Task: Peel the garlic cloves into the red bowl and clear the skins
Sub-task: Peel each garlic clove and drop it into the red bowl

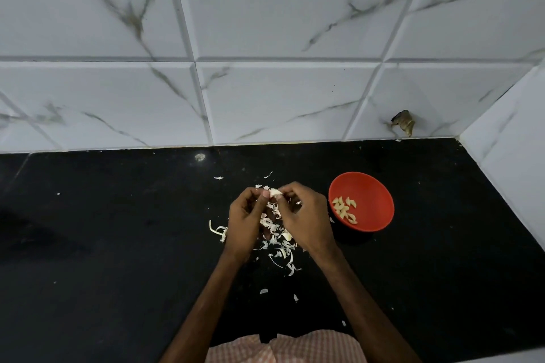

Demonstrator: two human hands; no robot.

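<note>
A pale garlic clove (pixel 275 193) is held above the counter between both hands. My left hand (pixel 246 219) pinches its left end and my right hand (pixel 305 215) pinches its right side, fingers curled round it. Below and around the hands lies a scattered heap of white garlic skins (pixel 280 242). The red bowl (pixel 372 190) stands just right of my right hand, with several peeled cloves (pixel 343 208) inside on its left half.
The black counter (pixel 118 230) runs to a white marble-tiled wall (pixel 265 82) at the back and another wall on the right. A small dark thing (pixel 403 122) clings to the back wall near the corner. Stray skin bits lie toward the front edge.
</note>
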